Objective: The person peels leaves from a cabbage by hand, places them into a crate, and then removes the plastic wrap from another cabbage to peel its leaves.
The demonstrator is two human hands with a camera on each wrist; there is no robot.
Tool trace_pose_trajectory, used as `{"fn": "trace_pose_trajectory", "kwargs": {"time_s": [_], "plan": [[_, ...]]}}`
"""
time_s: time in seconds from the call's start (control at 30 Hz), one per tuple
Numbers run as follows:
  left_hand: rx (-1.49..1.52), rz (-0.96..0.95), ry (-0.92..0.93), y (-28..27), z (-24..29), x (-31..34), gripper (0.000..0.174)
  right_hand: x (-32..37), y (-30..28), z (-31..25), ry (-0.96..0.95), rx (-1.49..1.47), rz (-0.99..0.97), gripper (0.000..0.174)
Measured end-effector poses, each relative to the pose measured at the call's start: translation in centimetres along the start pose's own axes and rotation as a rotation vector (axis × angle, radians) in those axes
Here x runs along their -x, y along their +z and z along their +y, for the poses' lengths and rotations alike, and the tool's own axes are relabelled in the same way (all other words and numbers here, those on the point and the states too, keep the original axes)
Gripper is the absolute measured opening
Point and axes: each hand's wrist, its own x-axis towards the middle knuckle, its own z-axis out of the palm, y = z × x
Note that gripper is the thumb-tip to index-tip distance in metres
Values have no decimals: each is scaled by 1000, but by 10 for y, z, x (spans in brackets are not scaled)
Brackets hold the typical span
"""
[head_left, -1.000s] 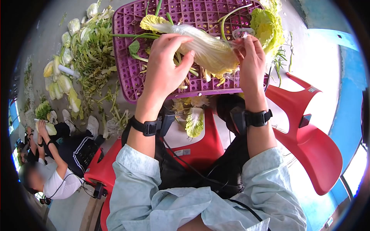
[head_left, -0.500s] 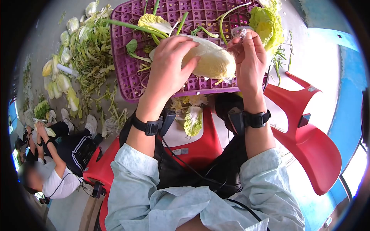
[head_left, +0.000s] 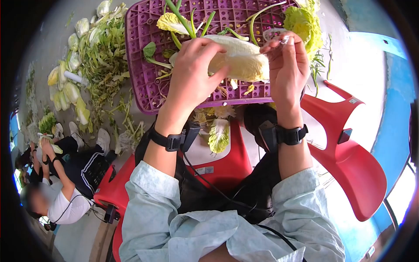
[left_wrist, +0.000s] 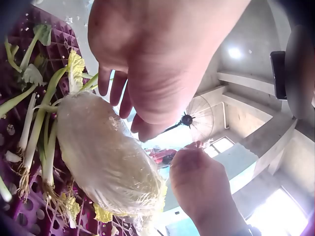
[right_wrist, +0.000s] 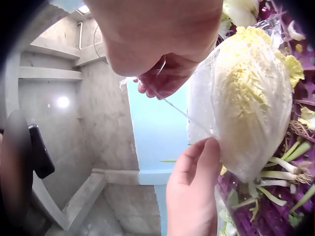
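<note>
A pale cabbage (head_left: 242, 61) wrapped in clear film lies across the purple crate (head_left: 150, 94). My left hand (head_left: 192, 76) rests by its left end, thumb and forefinger apart; in the left wrist view this hand (left_wrist: 157, 64) has its fingers extended beside the wrapped cabbage (left_wrist: 106, 147). At the cabbage's right end, my right hand (head_left: 288, 72) pinches bunched clear film (head_left: 284, 40) between thumb and fingers. A thin strand of film (right_wrist: 182, 112) stretches from my right hand (right_wrist: 157, 44) to the cabbage (right_wrist: 253, 98) in the right wrist view, passing near my left fingertips (right_wrist: 210, 145).
Green onions (head_left: 185, 19) and loose leaves lie on the crate, with a leafy cabbage (head_left: 301, 28) at its right edge. Trimmed greens (head_left: 107, 61) are heaped on the floor at left. A red chair (head_left: 349, 161) stands at right; another person (head_left: 72, 205) sits at lower left.
The cabbage has turned over, and its left end sits lower than a second ago. A green onion beside it has swung more upright. My right hand has shifted slightly right with the film.
</note>
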Motion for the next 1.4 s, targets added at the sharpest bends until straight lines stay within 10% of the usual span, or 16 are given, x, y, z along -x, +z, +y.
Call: {"fn": "trace_pose_trajectory", "kwargs": {"time_s": [0.63,0.87,0.97,1.13,1.4], "plan": [[186,104,-145,18,-1,4,6,-3,-4,-4,124,250,0,20],[284,145,-235,24,1,6,8,8,4,-16,-122,1064,-582,79],[320,140,-212,26,-5,5,9,15,0,-12,-78,1208,-610,79],[274,169,-118,16,5,0,9,2,-1,-8,-223,1093,-384,34],[146,185,-62,7,3,-1,13,6,3,3,-142,1086,-208,16]]}}
